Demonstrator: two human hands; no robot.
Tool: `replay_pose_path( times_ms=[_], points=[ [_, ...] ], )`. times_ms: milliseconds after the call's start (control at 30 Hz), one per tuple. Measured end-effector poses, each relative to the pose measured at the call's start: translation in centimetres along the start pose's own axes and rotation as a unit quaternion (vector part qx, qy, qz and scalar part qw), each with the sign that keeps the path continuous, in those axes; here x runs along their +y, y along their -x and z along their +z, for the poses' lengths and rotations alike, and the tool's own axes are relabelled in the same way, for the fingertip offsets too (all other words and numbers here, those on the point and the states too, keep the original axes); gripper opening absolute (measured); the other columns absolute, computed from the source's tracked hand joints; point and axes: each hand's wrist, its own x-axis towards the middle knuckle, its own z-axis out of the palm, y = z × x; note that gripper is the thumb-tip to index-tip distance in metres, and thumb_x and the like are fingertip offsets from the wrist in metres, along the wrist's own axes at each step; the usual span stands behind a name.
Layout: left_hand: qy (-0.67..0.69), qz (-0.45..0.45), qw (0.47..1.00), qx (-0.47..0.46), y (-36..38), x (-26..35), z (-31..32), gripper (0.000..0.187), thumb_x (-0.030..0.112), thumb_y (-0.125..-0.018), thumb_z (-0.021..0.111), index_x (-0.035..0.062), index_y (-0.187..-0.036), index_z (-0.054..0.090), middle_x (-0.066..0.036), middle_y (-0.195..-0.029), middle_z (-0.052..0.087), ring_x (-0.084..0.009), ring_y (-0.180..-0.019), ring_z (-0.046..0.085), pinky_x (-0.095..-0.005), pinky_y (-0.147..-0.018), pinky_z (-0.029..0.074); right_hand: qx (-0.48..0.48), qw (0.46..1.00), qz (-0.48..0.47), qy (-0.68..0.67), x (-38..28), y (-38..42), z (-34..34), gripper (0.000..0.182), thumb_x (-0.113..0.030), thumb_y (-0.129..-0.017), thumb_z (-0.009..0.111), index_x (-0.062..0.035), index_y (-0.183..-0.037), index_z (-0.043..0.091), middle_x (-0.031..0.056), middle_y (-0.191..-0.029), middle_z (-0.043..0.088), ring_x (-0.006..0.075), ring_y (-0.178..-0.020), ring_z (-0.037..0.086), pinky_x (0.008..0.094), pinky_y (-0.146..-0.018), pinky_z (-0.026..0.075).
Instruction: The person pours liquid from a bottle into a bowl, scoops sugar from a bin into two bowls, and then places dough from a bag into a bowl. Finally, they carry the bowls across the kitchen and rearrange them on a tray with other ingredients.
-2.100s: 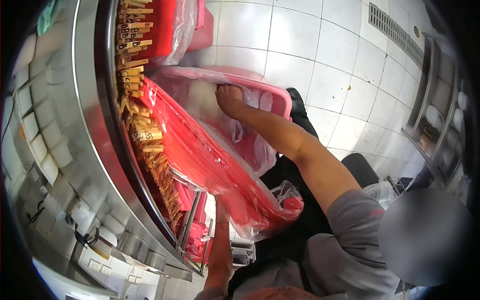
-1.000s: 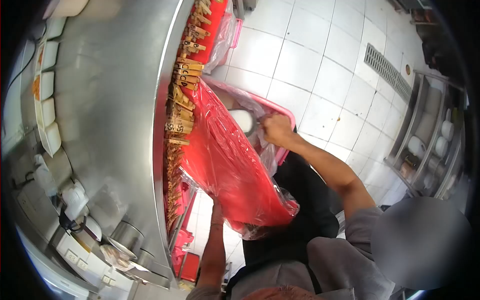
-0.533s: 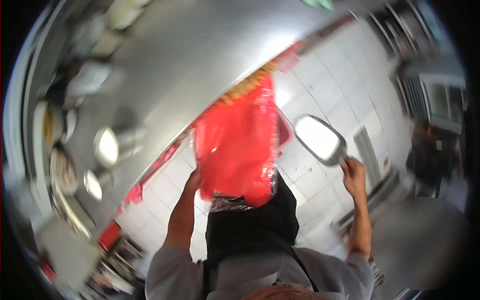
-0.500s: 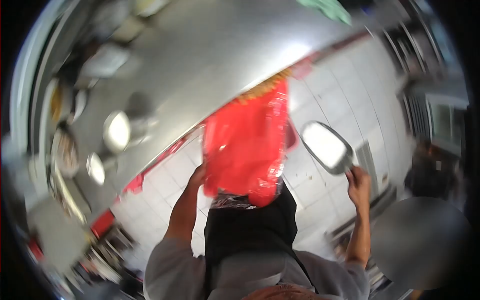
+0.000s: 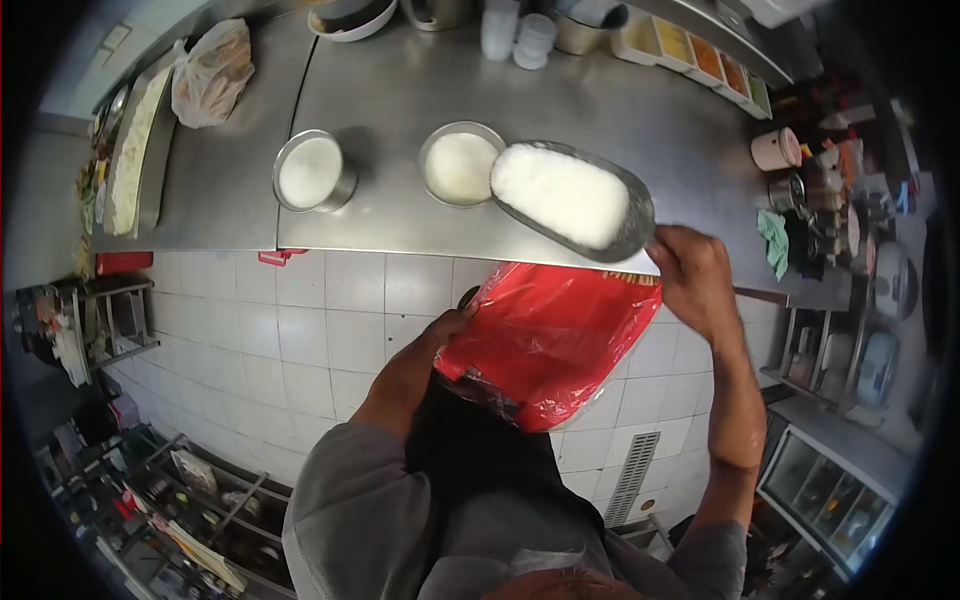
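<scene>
My right hand (image 5: 698, 275) is closed on the handle end of a grey scoop (image 5: 642, 217) heaped with white granules (image 5: 562, 192). The scoop hangs over the counter's front edge, its tip beside a round metal bowl (image 5: 461, 164) with white contents. My left hand (image 5: 448, 325) grips the left side of a red bag in clear plastic (image 5: 560, 335), which is held in front of my body below the counter edge. Another metal container (image 5: 315, 171) with white contents stands further left on the counter.
On the steel counter (image 5: 375, 110) are a long tray (image 5: 150, 160), a tied plastic bag (image 5: 212, 75), clear cups (image 5: 535, 40) and a row of ingredient tubs (image 5: 690, 50). A green cloth (image 5: 773, 242) lies at the right. Shelves (image 5: 200, 500) stand lower left.
The view has turned and swung toward the counter. The loaded scoop has moved from above the floor to over the counter edge, near the bowl. The red bag is still in my left hand.
</scene>
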Motion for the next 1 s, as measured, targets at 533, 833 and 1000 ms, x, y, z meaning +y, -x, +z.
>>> replay_pose_path(
  times_ms=[533, 833, 1000],
  points=[
    [0.053, 0.115, 0.992, 0.003, -11.0, -7.6, -1.6, 0.073, 0.071, -0.089, 0.058, 0.0092, -0.128, 0.068, -0.009, -0.125, 0.066, -0.0153, -0.112, 0.058, -0.0356, -0.098, 0.046, -0.205, 0.937, -0.071, 0.273, -9.1, -14.1, 0.4, 0.01, -0.011, -0.08, 0.066, -0.0027, -0.077, 0.071, 0.0177, -0.081, 0.071, 0.0392, -0.076, 0.069, 0.0479, -0.071, 0.055],
    [0.056, 0.113, 0.992, -0.007, -7.5, -4.8, -1.1, 0.066, 0.064, -0.094, 0.057, 0.0112, -0.133, 0.065, -0.005, -0.13, 0.066, -0.0141, -0.118, 0.056, -0.0324, -0.104, 0.042, -0.178, 0.938, -0.084, 0.285, -9.5, -13.6, -1.5, 0.007, -0.007, -0.077, 0.065, -0.0027, -0.076, 0.07, 0.0147, -0.079, 0.07, 0.0377, -0.075, 0.068, 0.0489, -0.069, 0.054],
    [0.047, 0.087, 0.995, -0.008, -6.5, -4.4, -1.3, 0.065, 0.064, -0.094, 0.058, 0.0119, -0.132, 0.066, -0.004, -0.13, 0.066, -0.013, -0.119, 0.056, -0.032, -0.104, 0.041, -0.173, 0.943, -0.063, 0.277, -10.0, -13.3, -2.2, 0.006, -0.006, -0.076, 0.064, -0.0039, -0.076, 0.07, 0.0143, -0.079, 0.07, 0.0376, -0.074, 0.068, 0.0492, -0.068, 0.053]
  ],
)
